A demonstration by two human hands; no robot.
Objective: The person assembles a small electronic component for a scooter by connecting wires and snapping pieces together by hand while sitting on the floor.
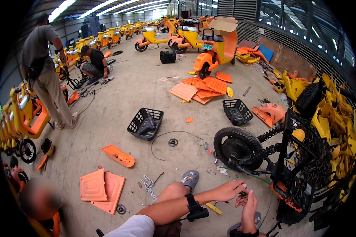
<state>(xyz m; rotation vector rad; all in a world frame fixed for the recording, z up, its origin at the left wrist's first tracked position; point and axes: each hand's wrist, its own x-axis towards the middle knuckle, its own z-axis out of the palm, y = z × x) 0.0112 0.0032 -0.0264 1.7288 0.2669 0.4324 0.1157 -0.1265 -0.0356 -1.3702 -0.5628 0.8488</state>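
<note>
My left hand (227, 190) reaches across to the right, its fingers closed at a small dark piece (243, 193) too small to name. Below it my right hand (248, 205) is raised, fingertips closed around the same piece, so the two hands nearly touch. Just beyond them lies a stripped scooter frame (283, 158) with its black-tyred wheel (238, 149) and coil-spring shock absorbers (271, 150). A flat yellow piece (213, 208) is on the floor beneath my left wrist. My clog-shod foot (190, 179) shows beyond my left arm.
Black baskets (145, 123) (237, 111), orange panels (114, 191), a sprocket (173, 142) and a chain (148, 183) lie on the floor. Yellow scooter panels (330, 118) pile up at right. One person (43, 67) stands at left; another (93, 65) crouches. A blurred head (40, 197) is at lower left.
</note>
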